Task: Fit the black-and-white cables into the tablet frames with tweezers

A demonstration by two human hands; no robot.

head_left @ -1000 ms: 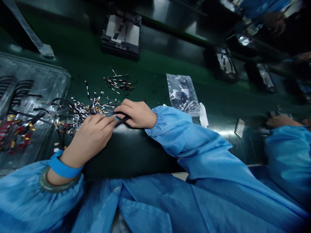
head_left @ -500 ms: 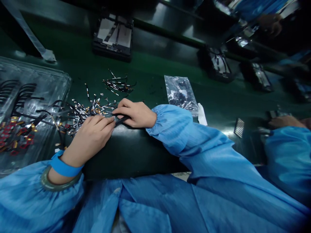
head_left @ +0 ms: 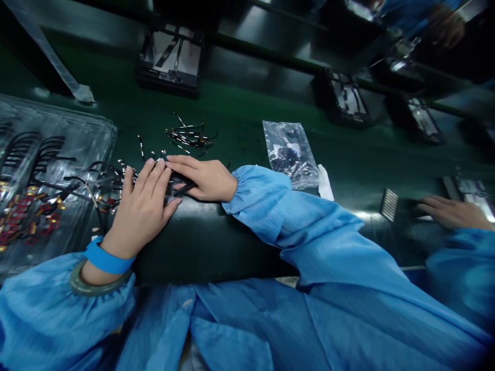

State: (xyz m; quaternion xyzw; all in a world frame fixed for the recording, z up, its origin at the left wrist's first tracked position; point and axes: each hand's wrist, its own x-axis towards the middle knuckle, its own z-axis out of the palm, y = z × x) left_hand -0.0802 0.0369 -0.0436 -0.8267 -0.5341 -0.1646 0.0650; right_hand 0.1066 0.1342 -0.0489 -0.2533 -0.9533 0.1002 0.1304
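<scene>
My left hand [head_left: 143, 206] lies palm down with its fingers spread over a pile of small flex cables [head_left: 124, 178]. These are thin black strips with white marks and gold ends, and my fingers cover much of the pile. From the right, my right hand [head_left: 209, 179] reaches in with its fingertips close to the left fingers. Between its fingers and thumb sits a narrow black strip-like piece [head_left: 183, 189], whose far end is hidden. A smaller bunch of cables [head_left: 189, 135] lies just beyond the hands.
Stacked clear trays [head_left: 85, 123] with black cables and red-and-gold parts stand at left. A clear plastic bag [head_left: 292, 154] of dark parts lies to the right. Black device housings [head_left: 170, 62] line the back. At far right is a co-worker's hand [head_left: 452, 211] near a small ridged piece [head_left: 389, 204].
My left fingers have opened from a pinch and spread flat over the pile. My right hand has shifted slightly left with the black piece. The co-worker's hand has moved.
</scene>
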